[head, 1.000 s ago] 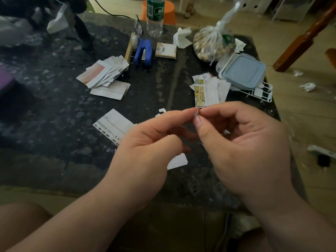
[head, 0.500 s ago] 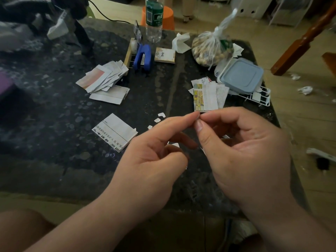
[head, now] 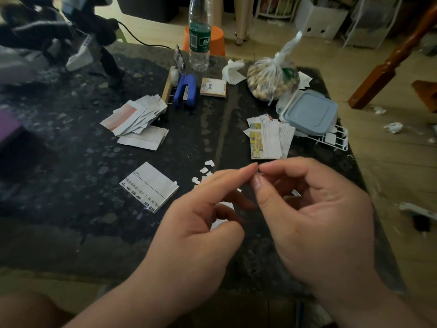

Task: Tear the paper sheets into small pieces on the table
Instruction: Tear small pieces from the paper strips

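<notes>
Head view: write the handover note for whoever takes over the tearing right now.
Right hand pinches what looks like a tiny scrap; left hand touches it with its forefinger tip, grip unclear.
Done: a few torn bits on the table ahead of the hands.
Left: printed sheet near left, fanned stack far left, colourful stack by the blue lidded box.

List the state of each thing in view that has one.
left hand: index tip meets right fingertips; grip unclear
right hand: thumb and index pinched; contents too small to tell
printed sheet: lying flat, not in hand
small scraps: torn, scattered
fanned paper pile: spread, overlapping
water bottle: upright
plastic bag: knotted shut, full
blue container: lid on
tissue: crumpled
</notes>
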`<state>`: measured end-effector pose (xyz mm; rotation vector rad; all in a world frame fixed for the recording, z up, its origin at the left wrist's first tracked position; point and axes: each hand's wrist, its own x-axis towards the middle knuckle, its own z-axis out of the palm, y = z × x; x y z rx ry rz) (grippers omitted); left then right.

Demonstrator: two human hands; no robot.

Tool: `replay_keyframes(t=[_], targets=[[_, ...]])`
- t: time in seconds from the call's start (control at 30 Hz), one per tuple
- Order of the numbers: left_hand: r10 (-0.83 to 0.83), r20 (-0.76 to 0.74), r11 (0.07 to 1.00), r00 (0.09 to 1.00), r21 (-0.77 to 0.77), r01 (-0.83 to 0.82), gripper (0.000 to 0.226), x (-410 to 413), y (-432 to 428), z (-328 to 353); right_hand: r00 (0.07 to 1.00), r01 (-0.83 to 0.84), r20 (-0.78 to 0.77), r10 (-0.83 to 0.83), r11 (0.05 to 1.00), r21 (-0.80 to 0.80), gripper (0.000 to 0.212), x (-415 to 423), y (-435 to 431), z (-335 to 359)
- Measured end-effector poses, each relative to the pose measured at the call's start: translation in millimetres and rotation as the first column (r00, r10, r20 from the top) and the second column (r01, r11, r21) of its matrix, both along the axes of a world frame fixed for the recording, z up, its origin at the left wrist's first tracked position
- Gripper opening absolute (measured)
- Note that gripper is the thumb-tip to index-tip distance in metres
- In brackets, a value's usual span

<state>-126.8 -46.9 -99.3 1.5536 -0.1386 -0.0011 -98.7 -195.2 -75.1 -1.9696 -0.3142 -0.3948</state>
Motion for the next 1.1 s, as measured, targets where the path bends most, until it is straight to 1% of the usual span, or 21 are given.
replay_keyframes(t=[0.17,0.37,0.5,0.6,0.77,0.83,0.93,1.1], targets=[[0.003,0.014,1.000,1.000,0.005,-0.003,0.081,0.6,0.0,-1.7,1.000,0.001,0.019,0.000,1.000,-0.029,0.014,0.0,-0.1,0.3],[-0.001,0.014,1.000,1.000,0.005,0.001,0.080,1.0,-0.6,-2.5,1.000,0.020,0.023,-0.019,1.000,-0.015,0.012,-0.1,0.0,-0.9],[-0.007,0.003,1.000,1.000,-0.005,0.007,0.081,0.7,-1.3,-4.4,0.999,0.021,0.041,-0.018,0.998,-0.058,0.009,0.1,-0.2,-0.1],[-0.007,-0.001,1.000,1.000,-0.014,0.007,0.081,0.5,-1.6,-5.9,0.999,0.027,0.034,-0.026,0.999,-0.028,0.009,0.4,0.1,-0.7],[-0.010,0.004,1.000,1.000,-0.017,0.010,0.080,0.4,-1.5,-6.2,1.000,0.019,0.018,-0.020,0.999,0.036,0.019,1.0,1.4,-2.1],[-0.006,0.011,1.000,1.000,-0.020,0.006,0.080,0.5,-1.7,-6.2,1.000,0.013,0.026,-0.013,1.000,0.018,0.019,0.8,0.9,-1.6],[-0.004,0.015,1.000,1.000,-0.014,0.005,0.080,0.6,-1.9,-6.1,0.999,0.023,0.047,-0.021,0.999,-0.032,0.011,0.9,0.2,-0.5],[-0.003,0.008,1.000,1.000,-0.007,0.003,0.080,0.7,-0.4,-4.6,0.998,0.014,0.054,-0.011,0.998,-0.053,0.007,1.6,-1.0,-0.9]])
